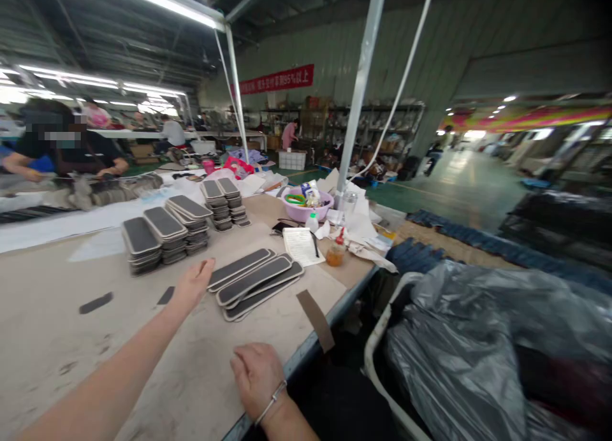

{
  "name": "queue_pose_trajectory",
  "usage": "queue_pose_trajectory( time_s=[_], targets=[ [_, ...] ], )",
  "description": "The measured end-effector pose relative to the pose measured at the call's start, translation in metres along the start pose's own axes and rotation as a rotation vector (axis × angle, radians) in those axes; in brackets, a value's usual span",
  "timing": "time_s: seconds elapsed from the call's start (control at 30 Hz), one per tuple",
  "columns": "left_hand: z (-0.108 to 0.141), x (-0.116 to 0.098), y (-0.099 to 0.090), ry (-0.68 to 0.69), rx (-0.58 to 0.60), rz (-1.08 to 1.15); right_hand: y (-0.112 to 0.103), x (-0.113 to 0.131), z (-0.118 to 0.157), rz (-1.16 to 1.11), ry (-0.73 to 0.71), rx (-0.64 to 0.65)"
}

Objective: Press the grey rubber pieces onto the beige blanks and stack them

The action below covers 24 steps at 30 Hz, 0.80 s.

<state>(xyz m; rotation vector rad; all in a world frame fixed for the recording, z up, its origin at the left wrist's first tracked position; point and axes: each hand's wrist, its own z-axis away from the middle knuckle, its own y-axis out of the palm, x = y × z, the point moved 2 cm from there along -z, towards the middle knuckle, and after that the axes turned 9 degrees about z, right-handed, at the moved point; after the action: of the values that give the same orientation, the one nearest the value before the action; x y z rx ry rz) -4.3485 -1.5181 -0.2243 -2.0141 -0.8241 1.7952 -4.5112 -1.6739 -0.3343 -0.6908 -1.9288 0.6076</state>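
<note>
My left hand [192, 284] reaches over the table beside the left end of several long dark-grey panels [258, 276] with pale edges. Its fingers look stretched out, with nothing visible in them; whether they touch the panels I cannot tell. A small dark-grey piece [166, 295] lies partly behind this hand, and another grey strip [96, 303] rests farther left. Near the table's front edge, my right hand [258, 372], with a bracelet at the wrist, is closed with its fingers curled under. Nothing shows in it. A brown strip [316, 320] hangs over the edge nearby.
Stacks of shorter grey panels [165, 227] stand farther back. A purple basin [308, 211], a notepad [302, 246] and a bottle of orange liquid [336, 253] sit at the right. Beside the table stands a cart with grey plastic [459, 339]. A person [71, 141] works across the table.
</note>
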Motion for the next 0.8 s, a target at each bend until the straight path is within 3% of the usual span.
queue_pose_trajectory(
  time_s=[0.17,0.37,0.47,0.6,0.8],
  targets=[
    [0.046,0.038,0.007,0.327,0.142,-0.153,0.003,-0.003,-0.003,0.067,-0.007,0.016],
    [0.13,0.106,-0.02,0.421,0.125,-0.291,0.004,-0.003,-0.001,0.012,-0.028,-0.007],
    [0.163,0.129,-0.026,0.442,0.135,-0.36,0.002,-0.002,-0.001,-0.005,-0.024,-0.02],
    [0.183,0.134,-0.022,0.459,0.126,-0.407,0.002,-0.001,0.0,0.013,-0.021,-0.018],
    [0.185,0.12,-0.015,0.531,0.128,-0.474,0.003,0.002,0.0,0.044,-0.039,-0.017]
  ],
)
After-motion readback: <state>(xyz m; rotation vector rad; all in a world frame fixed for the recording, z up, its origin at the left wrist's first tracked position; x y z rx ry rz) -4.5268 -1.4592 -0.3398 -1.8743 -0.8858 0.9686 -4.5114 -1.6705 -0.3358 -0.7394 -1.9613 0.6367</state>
